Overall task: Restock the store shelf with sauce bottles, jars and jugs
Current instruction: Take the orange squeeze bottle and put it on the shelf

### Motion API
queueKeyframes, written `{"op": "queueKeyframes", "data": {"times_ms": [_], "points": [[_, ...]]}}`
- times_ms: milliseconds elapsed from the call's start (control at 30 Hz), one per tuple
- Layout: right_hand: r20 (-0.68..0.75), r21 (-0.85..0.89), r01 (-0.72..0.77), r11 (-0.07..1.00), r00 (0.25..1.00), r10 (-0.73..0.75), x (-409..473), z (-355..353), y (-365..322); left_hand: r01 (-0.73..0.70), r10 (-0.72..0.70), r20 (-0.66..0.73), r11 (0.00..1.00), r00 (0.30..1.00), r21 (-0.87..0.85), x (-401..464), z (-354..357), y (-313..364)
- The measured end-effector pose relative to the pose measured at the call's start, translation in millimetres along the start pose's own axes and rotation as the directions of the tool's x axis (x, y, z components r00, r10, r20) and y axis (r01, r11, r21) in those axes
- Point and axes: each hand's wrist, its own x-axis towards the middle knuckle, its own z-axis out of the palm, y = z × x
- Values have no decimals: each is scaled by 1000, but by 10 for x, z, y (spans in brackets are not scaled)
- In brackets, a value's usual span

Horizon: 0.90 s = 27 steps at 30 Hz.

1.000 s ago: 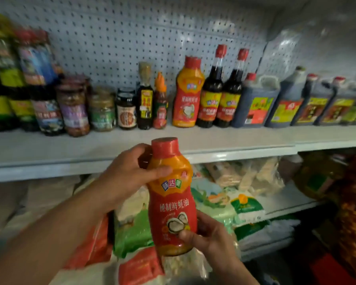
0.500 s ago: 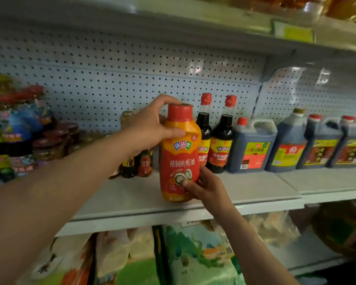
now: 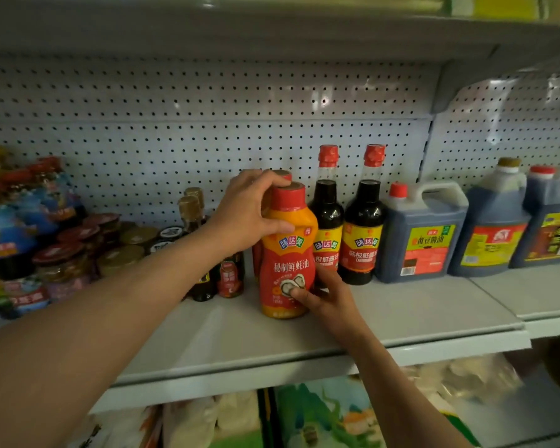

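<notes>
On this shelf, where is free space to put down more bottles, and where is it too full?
The shelf is bare along its front strip, before the two dark sauce bottles and the handled jug, and also left of the orange oyster sauce bottle, toward the front edge. The jars at the far left and the back row are crowded.

Left hand (image 3: 244, 215): reaching far, fingers curling in a grip.
Right hand (image 3: 325, 299): lower, fingertips pinching.
</notes>
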Motion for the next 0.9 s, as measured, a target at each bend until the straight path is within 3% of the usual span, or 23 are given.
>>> {"op": "queueKeyframes", "data": {"times_ms": [100,300,900], "points": [[23,-8,-7,1000,1000,8,26,-4,67,-50,40,102,994,994,96,94,-100,-34],[65,-21,-19,1000,998,21,59,-30,119,14,16,246,993,969,-119,207,-173,-158],[90,-104,-75,992,992,85,105,25,119,-59,74,178,994,981,-88,237,-204,-250]]}}
